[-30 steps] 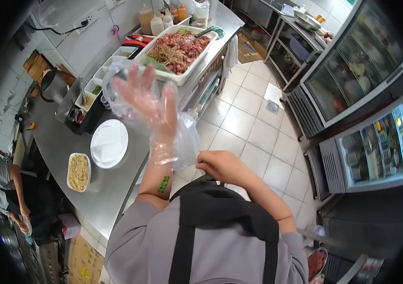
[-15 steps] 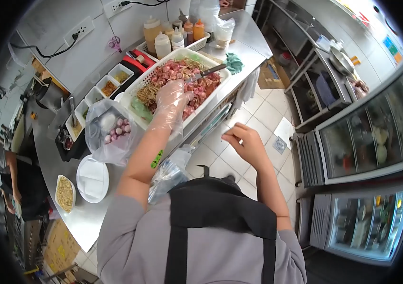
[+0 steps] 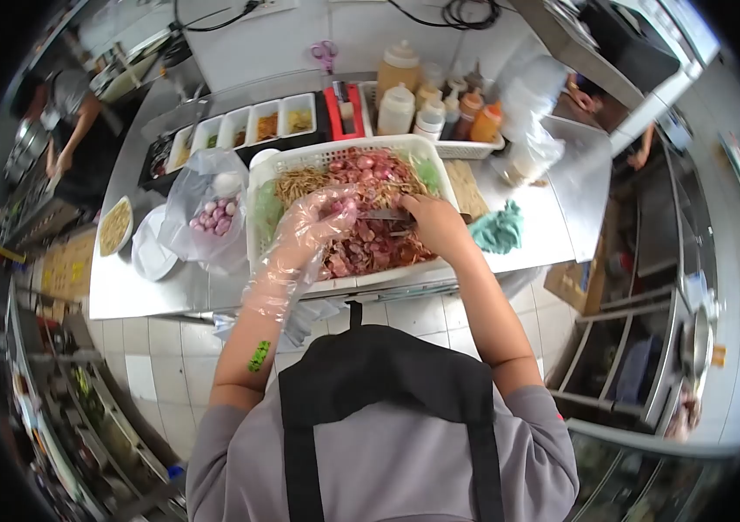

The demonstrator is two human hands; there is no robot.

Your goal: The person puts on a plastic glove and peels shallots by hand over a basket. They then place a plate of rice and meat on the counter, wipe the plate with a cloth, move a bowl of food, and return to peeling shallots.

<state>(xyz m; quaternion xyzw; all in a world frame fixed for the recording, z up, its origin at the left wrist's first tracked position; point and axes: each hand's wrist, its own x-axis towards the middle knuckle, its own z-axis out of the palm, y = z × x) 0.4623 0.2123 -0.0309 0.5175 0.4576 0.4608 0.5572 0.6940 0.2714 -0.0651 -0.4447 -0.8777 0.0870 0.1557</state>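
A white plastic basket [image 3: 256, 187] full of red shallots [image 3: 368, 248] and their peels stands on the steel counter in front of me. My left hand [image 3: 316, 224], in a loose clear plastic glove, is inside the basket with its fingers curled on a shallot. My bare right hand [image 3: 433, 224] is next to it in the basket, closed on the handle of a knife [image 3: 383, 215] whose blade points left toward the gloved fingers. The two hands are almost touching.
Left of the basket sits a clear bag of peeled shallots [image 3: 213, 216], a white plate [image 3: 147, 254] and a bowl of noodles [image 3: 114, 226]. Sauce bottles [image 3: 400, 87] and condiment trays [image 3: 248, 126] line the back. A teal cloth [image 3: 499, 230] lies right. A co-worker [image 3: 74, 109] stands far left.
My right hand came up from below the counter edge into the basket and took the knife. My gloved left hand stayed among the shallots. My view swung to face the counter.
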